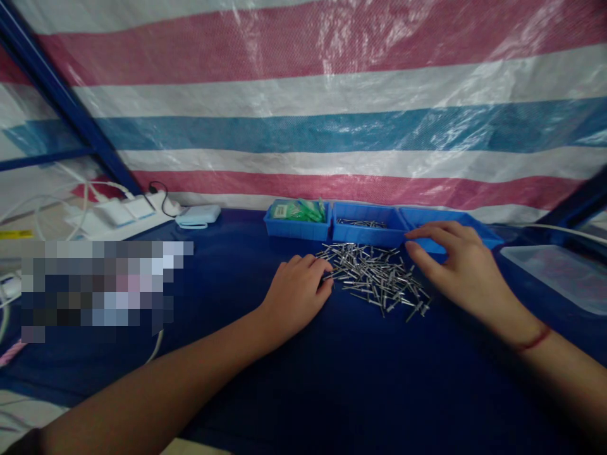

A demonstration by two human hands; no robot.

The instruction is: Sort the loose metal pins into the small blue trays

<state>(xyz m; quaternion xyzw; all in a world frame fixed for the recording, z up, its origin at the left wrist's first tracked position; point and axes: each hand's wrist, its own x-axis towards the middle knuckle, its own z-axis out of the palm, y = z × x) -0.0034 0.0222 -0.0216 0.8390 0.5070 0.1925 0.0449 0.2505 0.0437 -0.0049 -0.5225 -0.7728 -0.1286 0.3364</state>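
A loose pile of silvery metal rivets (379, 275) lies on the dark blue table, in front of a row of blue bins. My left hand (298, 294) rests at the pile's left edge, fingers curled, its fingertips by the nearest rivets; whether it pinches one is too small to tell. Above the right side of the pile, in front of the right bin (478, 230), hovers my right hand (455, 265), fingers apart and holding nothing. Several rivets lie in the middle bin (367, 237). Green packets (303, 210) fill the left bin (296, 229).
A clear plastic lid or tray (559, 278) lies at the right. On the left are a white power strip (126, 215) with cables, a light blue case (198, 216) and a blurred-out area. Behind the bins hangs a striped sheet (303, 133) between blue frame posts.
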